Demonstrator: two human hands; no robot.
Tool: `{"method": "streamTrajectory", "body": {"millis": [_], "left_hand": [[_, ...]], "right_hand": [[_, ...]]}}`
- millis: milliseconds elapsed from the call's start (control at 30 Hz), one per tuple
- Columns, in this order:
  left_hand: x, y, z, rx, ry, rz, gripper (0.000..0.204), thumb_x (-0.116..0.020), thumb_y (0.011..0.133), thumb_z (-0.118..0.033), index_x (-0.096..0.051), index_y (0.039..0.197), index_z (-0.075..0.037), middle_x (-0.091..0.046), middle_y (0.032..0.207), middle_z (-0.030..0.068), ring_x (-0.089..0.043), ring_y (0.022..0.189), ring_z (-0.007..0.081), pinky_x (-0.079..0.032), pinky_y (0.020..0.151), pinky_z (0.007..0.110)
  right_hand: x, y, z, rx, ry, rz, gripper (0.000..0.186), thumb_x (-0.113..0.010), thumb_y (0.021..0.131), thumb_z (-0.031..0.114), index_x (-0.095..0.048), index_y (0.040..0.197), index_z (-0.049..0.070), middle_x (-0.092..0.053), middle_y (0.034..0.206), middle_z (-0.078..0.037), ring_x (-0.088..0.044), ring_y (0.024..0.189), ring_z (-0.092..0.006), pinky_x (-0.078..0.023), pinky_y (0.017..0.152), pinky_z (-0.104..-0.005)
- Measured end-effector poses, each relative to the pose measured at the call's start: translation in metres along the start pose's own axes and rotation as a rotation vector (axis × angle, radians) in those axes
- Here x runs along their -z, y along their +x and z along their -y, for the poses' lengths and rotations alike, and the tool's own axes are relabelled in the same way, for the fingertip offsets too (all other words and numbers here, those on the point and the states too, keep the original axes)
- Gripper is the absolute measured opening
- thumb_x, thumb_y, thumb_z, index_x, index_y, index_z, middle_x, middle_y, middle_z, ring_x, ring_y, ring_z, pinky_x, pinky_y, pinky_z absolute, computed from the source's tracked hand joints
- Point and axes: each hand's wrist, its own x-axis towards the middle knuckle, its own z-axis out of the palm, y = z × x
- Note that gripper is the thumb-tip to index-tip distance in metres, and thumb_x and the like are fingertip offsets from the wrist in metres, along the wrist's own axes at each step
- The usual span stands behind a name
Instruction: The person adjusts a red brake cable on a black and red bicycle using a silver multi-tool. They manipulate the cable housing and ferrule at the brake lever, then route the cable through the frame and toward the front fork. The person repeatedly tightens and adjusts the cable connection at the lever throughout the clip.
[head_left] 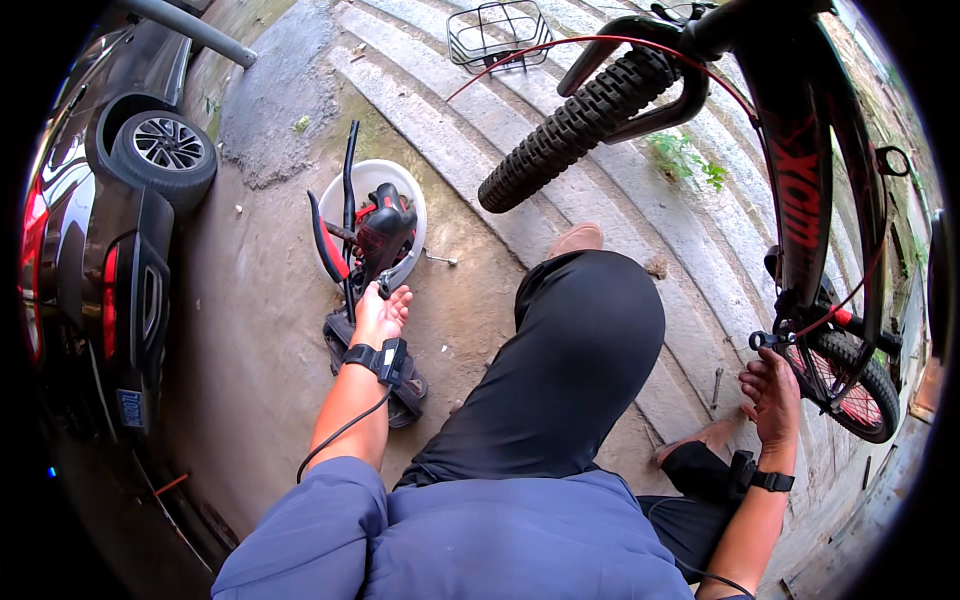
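the bicycle stands at 2 o'clock, its knobbly front tyre pointing inward from 1 o'clock and its rear wheel showing red spokes between 3 and 4 o'clock. in that same direction, nearer the middle, the right hand is half open with bent fingers, its fingertips at a round black fitting beside the frame; i cannot tell whether it grips the fitting.

at 9 o'clock the left hand lies partly open, palm turned upward and fingers loosely curled. a small dark metallic piece shows at its fingertips, but i cannot tell how firmly it is held, if at all. just beyond, at 10 o'clock, a white bucket contains a black and red saddle, with long dark bars rising past its rim. a small metal tool lies just outside the bucket.

a black wire basket sits at 12 o'clock on the stone slabs. a dark car is parked between 9 and 10 o'clock.
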Motion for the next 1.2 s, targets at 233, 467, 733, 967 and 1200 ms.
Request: {"method": "streamTrajectory", "body": {"millis": [233,467,733,967,1200], "left_hand": [[-0.001,-0.010,-0.053,-0.201,-0.172,0.072,0.057,-0.030,0.105,-0.055,-0.061,0.107,-0.007,-0.073,0.094,0.0073,-0.071,0.078,0.0178,-0.051,0.059,0.029],[-0.060,-0.028,-0.072,-0.313,-0.115,0.180,0.033,-0.045,0.106,-0.039,-0.049,0.117,-0.008,-0.072,0.097,0.0073,-0.070,0.080,0.0195,-0.051,0.060,0.029],[-0.214,-0.173,-0.065,-0.759,0.173,0.629,0.021,-0.057,0.101,-0.026,-0.061,0.111,-0.008,-0.070,0.087,0.0052,-0.066,0.072,0.0143,-0.049,0.063,0.025],[-0.344,-0.339,0.005,-0.908,0.489,1.239,0.024,-0.054,0.104,-0.019,-0.060,0.118,-0.001,-0.069,0.090,0.0060,-0.065,0.072,0.0119,-0.049,0.066,0.023],[-0.398,-0.376,0.108,-0.811,0.778,1.367,0.027,-0.057,0.102,-0.025,-0.062,0.120,-0.004,-0.070,0.102,0.0033,-0.065,0.090,0.0113,-0.048,0.078,0.027]], "right_hand": [[-0.002,0.002,-0.002,-0.057,-0.019,-0.013,0.052,-0.057,0.100,0.041,-0.054,0.134,0.002,-0.066,0.102,-0.008,-0.069,0.087,-0.0175,-0.056,0.071,-0.0260],[-0.016,-0.002,0.006,-0.009,-0.017,0.036,0.051,-0.058,0.100,0.041,-0.056,0.132,0.001,-0.066,0.102,-0.009,-0.069,0.089,-0.0196,-0.056,0.074,-0.0281],[-0.020,-0.008,0.039,0.191,0.086,0.135,0.042,-0.057,0.102,0.029,-0.057,0.130,-0.001,-0.070,0.111,-0.013,-0.069,0.096,-0.0210,-0.055,0.083,-0.0302],[-0.001,-0.025,0.062,0.359,0.059,0.138,0.046,-0.061,0.100,0.030,-0.057,0.132,-0.002,-0.071,0.108,-0.011,-0.071,0.096,-0.0213,-0.055,0.083,-0.0299],[0.009,-0.031,0.069,0.494,-0.017,-0.083,0.045,-0.069,0.094,0.027,-0.060,0.129,-0.001,-0.069,0.113,-0.010,-0.065,0.100,-0.0158,-0.051,0.087,-0.0297]]}}
